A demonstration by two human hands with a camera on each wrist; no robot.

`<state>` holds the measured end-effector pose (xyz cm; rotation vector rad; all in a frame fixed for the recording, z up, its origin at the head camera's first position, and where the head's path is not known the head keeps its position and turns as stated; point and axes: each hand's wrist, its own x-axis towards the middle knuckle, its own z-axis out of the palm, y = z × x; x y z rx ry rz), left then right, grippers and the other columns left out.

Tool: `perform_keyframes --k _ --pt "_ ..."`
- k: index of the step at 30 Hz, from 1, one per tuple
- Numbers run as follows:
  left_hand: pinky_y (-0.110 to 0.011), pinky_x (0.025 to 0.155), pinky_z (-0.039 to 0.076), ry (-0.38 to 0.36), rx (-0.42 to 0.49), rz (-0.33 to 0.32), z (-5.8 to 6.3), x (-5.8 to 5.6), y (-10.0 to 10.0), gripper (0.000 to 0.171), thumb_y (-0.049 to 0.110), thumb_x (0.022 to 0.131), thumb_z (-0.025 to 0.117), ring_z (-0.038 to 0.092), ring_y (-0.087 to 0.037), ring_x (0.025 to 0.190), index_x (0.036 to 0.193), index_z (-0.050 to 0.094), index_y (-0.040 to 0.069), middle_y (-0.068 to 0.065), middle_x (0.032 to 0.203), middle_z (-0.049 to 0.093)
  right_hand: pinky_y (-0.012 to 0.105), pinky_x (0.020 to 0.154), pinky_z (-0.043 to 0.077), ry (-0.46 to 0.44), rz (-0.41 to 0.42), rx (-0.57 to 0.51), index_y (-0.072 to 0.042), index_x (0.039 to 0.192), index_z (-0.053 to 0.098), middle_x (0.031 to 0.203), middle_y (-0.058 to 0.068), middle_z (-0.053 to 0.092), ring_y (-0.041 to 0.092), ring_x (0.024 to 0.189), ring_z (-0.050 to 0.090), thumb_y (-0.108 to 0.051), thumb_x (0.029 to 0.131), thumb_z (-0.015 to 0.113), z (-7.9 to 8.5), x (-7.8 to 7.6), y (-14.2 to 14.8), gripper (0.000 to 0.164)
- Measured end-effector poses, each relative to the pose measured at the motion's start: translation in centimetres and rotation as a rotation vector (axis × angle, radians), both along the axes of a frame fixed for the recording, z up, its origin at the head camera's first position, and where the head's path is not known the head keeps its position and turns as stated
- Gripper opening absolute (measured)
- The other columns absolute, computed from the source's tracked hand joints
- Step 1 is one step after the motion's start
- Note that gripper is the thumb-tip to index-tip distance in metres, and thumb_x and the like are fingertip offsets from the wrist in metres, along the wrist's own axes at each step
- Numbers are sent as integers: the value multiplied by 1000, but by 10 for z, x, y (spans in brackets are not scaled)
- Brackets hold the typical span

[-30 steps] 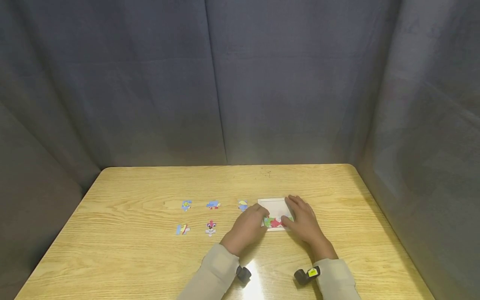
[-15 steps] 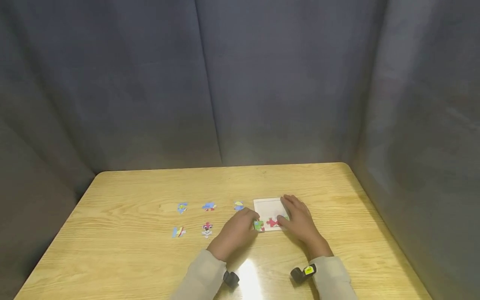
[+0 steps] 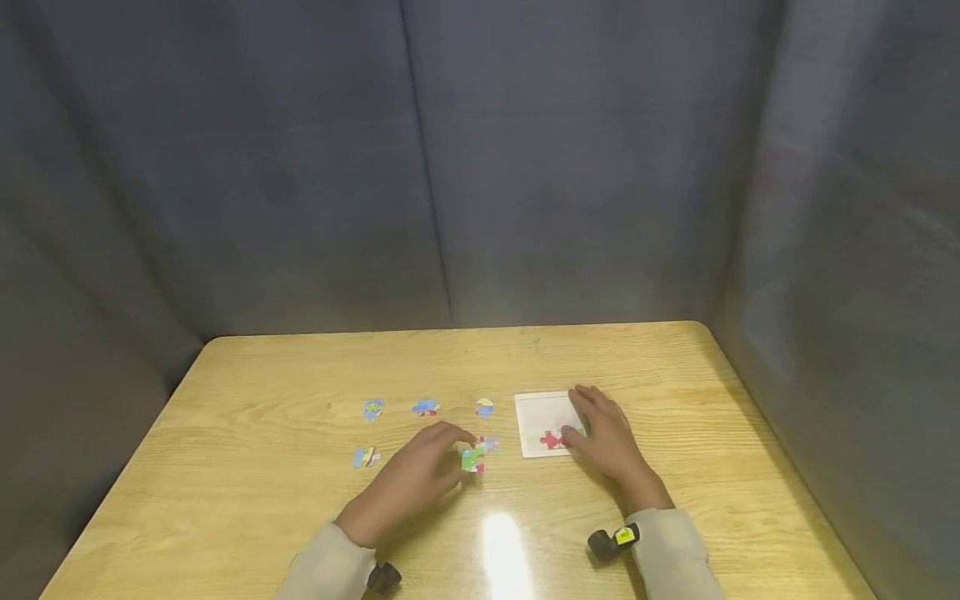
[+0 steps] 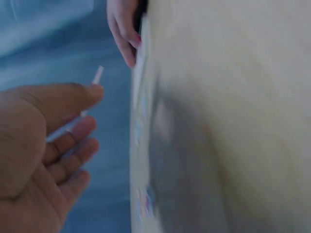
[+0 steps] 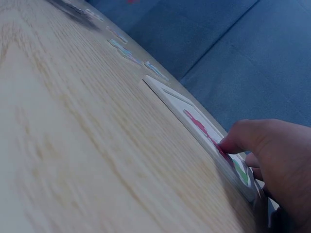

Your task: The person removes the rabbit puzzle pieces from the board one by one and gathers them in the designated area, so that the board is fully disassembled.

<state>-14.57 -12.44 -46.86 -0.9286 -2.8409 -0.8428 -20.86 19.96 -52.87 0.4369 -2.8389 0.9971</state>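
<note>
My left hand (image 3: 412, 477) pinches a green jigsaw piece (image 3: 473, 460) between thumb and finger, left of the white puzzle tray (image 3: 542, 410). In the left wrist view the piece (image 4: 98, 75) appears edge-on, raised off the table. Just beyond it lies a pale blue and pink piece (image 3: 491, 444). My right hand (image 3: 609, 442) holds the tray's right side, its thumb pressing on the pieces inside. A red piece (image 3: 551, 439) shows along the tray's lower part, left of that thumb; a bit of green (image 5: 241, 171) shows beyond the thumb in the right wrist view.
Loose jigsaw pieces lie on the wooden table (image 3: 262, 433): a blue-yellow one (image 3: 372, 408), a blue-red one (image 3: 427, 407), a blue-cream one (image 3: 485, 407) and a striped one (image 3: 367, 457). Dark curtains (image 3: 480, 167) hang behind and beside the table.
My left hand has taken the green piece out of the tray's lower left corner and carried it left. It now covers where the animal-face piece lay. My right hand stays on the tray.
</note>
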Motion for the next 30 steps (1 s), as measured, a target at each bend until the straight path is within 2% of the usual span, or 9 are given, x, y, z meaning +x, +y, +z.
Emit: perform_keyframes --k 5,10,16,19,24,30 --pt "-32 102 46 -14 1 -17 -4 8 -26 41 18 90 70 49 -12 125 129 56 20 11 131 52 57 117 8 -10 -23 4 -5 147 41 154 15 33 37 144 18 -29 91 63 -1 -1 3 65" --pt "-36 104 44 -35 5 5 -8 20 -53 42 21 90 72 47 -11 127 129 57 22 13 132 51 58 116 9 -20 -31 -6 -6 147 41 154 14 32 36 145 17 -31 91 63 -2 1 4 65" --pt "-40 109 38 -79 -40 50 -7 31 -85 42 25 90 72 45 -20 132 129 57 24 17 130 51 58 116 8 -23 -33 -10 -4 147 40 154 15 32 37 144 17 -29 91 63 4 3 5 65" --pt "-41 107 40 -112 -48 67 -6 35 -103 43 24 88 73 46 -21 131 128 57 23 16 129 52 58 116 8 -22 -34 -13 -5 147 41 154 15 33 37 145 17 -29 91 63 5 2 5 65" --pt "-39 104 44 -151 -59 52 -6 41 -127 42 24 88 73 51 -15 124 127 58 21 16 127 53 56 117 8 -19 -35 -8 -5 146 41 153 15 33 37 145 17 -29 91 63 2 1 4 65" --pt "-41 103 45 -135 -94 55 -6 46 -144 41 22 88 74 52 -15 122 125 57 20 17 124 53 57 117 8 -20 -37 -11 -6 147 41 154 14 33 37 145 16 -29 91 63 0 1 6 65"
